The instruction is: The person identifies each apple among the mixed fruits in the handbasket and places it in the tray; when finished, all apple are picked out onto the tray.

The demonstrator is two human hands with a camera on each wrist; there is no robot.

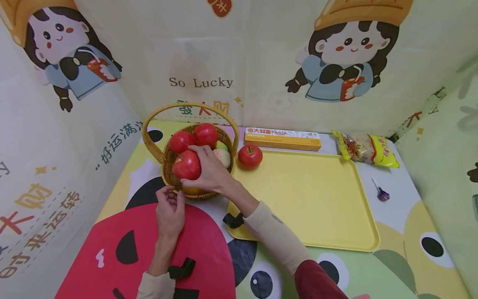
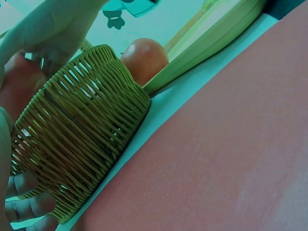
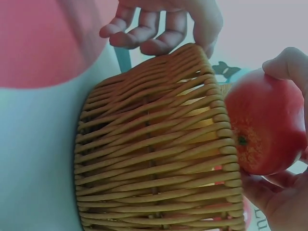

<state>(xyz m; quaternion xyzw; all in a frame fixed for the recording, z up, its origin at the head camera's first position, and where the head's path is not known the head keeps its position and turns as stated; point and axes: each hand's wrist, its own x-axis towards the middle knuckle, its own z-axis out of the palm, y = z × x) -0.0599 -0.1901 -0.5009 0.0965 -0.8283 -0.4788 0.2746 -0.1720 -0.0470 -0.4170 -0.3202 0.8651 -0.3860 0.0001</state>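
Observation:
In the head view my right hand (image 1: pixel 213 170) grips a red apple (image 1: pixel 187 165) over the front left of a wicker basket (image 1: pixel 199 197). The right wrist view shows this apple (image 3: pixel 269 122) beside the woven rim, thumb on one side and fingers on the other. My left hand (image 1: pixel 171 211) holds the basket's near rim, its thumb at the edge and its bent fingers (image 2: pixel 31 204) along the outer wall. Inside the basket are two more red apples (image 1: pixel 206 134), a pale pinkish fruit (image 1: pixel 222 157), a green fruit and a yellow-orange one, partly covered.
Right of the basket, a red apple (image 1: pixel 250 156) sits at the corner of a yellow tray (image 1: pixel 306 199). Behind the tray lie a pasta box (image 1: pixel 282 139) and a yellow food packet (image 1: pixel 366 148). A lollipop (image 1: pixel 382 194) lies to its right. Printed cloth walls surround the table.

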